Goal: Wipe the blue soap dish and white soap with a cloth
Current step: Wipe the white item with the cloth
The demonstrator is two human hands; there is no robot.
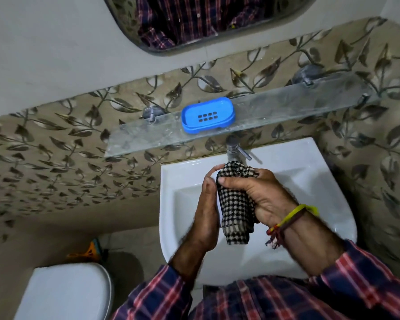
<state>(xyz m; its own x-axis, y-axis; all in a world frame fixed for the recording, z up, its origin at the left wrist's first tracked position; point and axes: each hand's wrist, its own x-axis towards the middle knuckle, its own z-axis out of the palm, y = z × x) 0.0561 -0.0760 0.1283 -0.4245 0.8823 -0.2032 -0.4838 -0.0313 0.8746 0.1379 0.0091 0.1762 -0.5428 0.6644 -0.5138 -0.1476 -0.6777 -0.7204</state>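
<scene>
The blue soap dish (207,115) sits on the glass shelf (275,112) above the basin, with nothing in it and its drain slots showing. Over the white basin (310,181) both hands meet around a black-and-white checked cloth (234,204). My right hand (261,195) grips the cloth from the right. My left hand (207,209) presses flat against its left side, fingers curled over the top. The white soap is hidden; I cannot tell whether it is inside the cloth.
A chrome tap (234,147) stands at the back of the basin, just beyond the cloth. A mirror (194,24) hangs above the shelf. A white toilet lid (65,294) is at the lower left. Leaf-patterned tiles cover the walls.
</scene>
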